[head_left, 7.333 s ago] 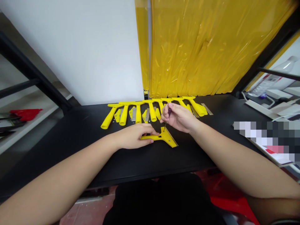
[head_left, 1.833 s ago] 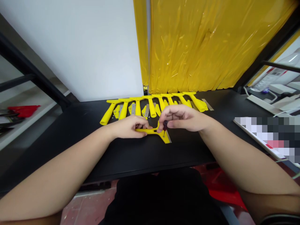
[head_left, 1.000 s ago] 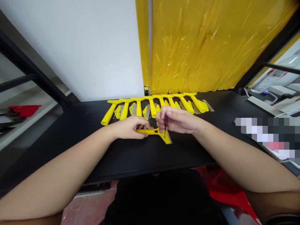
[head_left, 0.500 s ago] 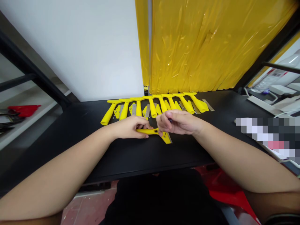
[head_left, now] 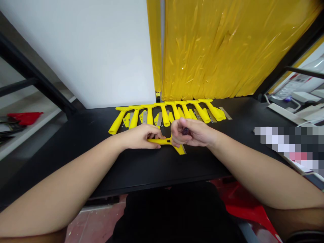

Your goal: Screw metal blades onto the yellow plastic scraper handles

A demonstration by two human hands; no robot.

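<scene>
A yellow scraper lies flat on the black tabletop with its handle to the left and its wide head to the right. My left hand is closed round the handle, thumb on the near side and fingers on the far side. Over the scraper's head sits my right hand, its fingers curled round a screwdriver whose dark handle end shows in the palm. The hand hides the screwdriver's tip and much of the head. A strip of metal blade shows along the head's right edge.
Behind my hands, several yellow scraper handles stand in a row, with yellow plates, metal blades and small screws among them. A white panel and yellow plastic sheeting close off the back. Black frame bars rise at both sides.
My right hand has turned and shifted slightly right over the scraper's head, so more of the screwdriver's handle shows. My left hand and the scraper stay in place.
</scene>
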